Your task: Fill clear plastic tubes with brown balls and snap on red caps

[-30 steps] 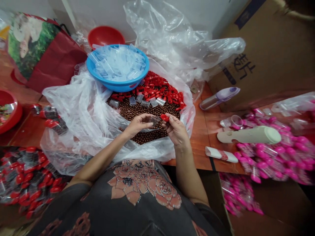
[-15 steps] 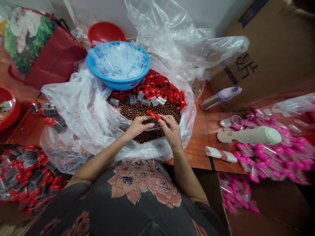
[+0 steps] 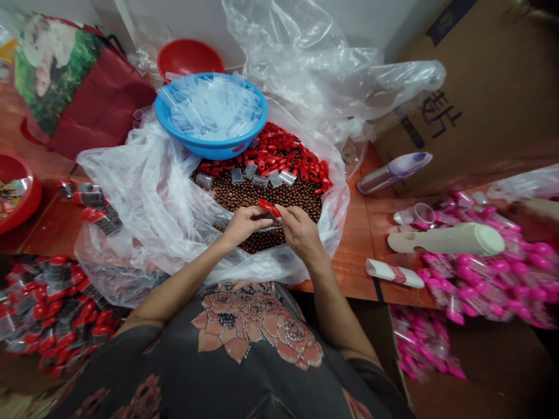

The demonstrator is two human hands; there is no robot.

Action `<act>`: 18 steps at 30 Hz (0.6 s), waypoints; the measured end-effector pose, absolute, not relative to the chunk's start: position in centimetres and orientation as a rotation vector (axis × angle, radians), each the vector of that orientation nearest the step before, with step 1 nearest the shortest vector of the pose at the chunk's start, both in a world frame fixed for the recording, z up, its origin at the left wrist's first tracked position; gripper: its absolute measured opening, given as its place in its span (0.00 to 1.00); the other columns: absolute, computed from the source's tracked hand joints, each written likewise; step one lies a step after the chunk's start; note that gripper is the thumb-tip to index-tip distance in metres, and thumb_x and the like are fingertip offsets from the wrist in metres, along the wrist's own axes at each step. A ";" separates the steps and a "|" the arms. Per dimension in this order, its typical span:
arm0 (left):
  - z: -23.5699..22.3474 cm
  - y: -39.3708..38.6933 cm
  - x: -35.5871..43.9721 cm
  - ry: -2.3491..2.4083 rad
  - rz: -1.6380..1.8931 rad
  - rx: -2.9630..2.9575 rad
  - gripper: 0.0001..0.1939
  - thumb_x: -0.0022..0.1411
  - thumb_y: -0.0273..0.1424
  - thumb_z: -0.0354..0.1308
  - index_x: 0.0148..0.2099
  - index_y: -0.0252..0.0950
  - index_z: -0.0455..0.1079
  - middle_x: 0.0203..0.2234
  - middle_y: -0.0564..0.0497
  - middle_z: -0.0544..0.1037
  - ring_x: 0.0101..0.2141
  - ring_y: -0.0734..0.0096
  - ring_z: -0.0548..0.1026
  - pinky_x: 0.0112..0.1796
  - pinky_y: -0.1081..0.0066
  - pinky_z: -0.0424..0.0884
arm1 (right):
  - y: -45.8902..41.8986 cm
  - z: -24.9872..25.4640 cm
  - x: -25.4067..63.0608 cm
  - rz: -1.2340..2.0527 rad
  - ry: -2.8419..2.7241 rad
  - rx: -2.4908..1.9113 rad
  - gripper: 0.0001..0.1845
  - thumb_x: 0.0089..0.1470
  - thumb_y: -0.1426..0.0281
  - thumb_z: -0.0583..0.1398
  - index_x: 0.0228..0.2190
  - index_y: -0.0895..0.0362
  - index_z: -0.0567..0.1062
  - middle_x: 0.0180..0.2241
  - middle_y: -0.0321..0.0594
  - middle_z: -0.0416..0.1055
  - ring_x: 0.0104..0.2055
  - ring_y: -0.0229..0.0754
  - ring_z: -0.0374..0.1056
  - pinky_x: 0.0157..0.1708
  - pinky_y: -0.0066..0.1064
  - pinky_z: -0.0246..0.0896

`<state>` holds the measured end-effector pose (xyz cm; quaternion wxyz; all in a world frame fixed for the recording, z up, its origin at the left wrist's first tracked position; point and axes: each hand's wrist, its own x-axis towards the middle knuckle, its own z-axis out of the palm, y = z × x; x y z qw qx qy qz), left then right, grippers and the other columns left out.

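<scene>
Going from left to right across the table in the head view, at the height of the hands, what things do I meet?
A red bowl → red-capped packets → a clear plastic bag → brown beads → a cream cylinder → pink-capped packets.

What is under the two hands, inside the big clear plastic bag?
Small brown beads lie under the left hand and right hand, inside the clear plastic bag; whatever is directly beneath the palms is covered and cannot be seen.

Dark grey top (image 3: 227,372) with beaded salmon-pink rose print (image 3: 257,326)
</scene>
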<state>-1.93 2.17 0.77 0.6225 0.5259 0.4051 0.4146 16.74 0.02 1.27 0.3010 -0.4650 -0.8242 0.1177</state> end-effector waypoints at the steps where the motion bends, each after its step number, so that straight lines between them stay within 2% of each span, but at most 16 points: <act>1: 0.8 2.1 -1.9 0.946 0.961 1.184 0.15 0.51 0.30 0.67 0.43 0.37 0.80 0.40 0.49 0.81 0.42 0.65 0.77 0.51 0.62 0.70 | 0.0 1.0 16.6 0.295 -2.185 -1.242 0.26 0.63 0.66 0.53 0.62 0.50 0.60 0.45 0.48 0.68 0.48 0.50 0.66 0.49 0.44 0.67; 5: 0.5 1.8 -1.6 0.933 0.942 0.982 0.18 0.49 0.33 0.69 0.45 0.35 0.79 0.39 0.49 0.81 0.38 0.66 0.77 0.46 0.64 0.73 | -0.3 -0.2 16.0 0.232 -2.150 -1.255 0.40 0.59 0.61 0.58 0.66 0.54 0.48 0.51 0.52 0.64 0.53 0.54 0.64 0.52 0.50 0.65; 9: -0.1 1.2 -1.6 0.899 0.936 0.701 0.19 0.50 0.39 0.69 0.42 0.34 0.78 0.39 0.47 0.80 0.37 0.68 0.77 0.38 0.69 0.75 | -0.7 -0.7 15.9 0.193 -2.172 -1.229 0.43 0.59 0.61 0.59 0.67 0.51 0.43 0.51 0.51 0.65 0.53 0.54 0.65 0.53 0.52 0.65; 14: -0.3 0.4 -1.1 0.919 0.983 0.603 0.18 0.48 0.39 0.70 0.39 0.33 0.76 0.34 0.50 0.79 0.33 0.73 0.76 0.30 0.75 0.74 | -1.2 -0.7 15.7 0.230 -2.169 -1.171 0.41 0.57 0.61 0.61 0.65 0.53 0.48 0.55 0.54 0.65 0.56 0.55 0.64 0.54 0.53 0.64; 18: -0.6 -0.1 -0.6 0.924 1.039 0.599 0.19 0.47 0.39 0.71 0.39 0.33 0.74 0.33 0.52 0.78 0.31 0.75 0.75 0.29 0.77 0.72 | -1.1 -0.9 15.6 0.263 -2.170 -1.163 0.38 0.56 0.60 0.62 0.61 0.58 0.55 0.55 0.56 0.67 0.58 0.56 0.64 0.55 0.52 0.64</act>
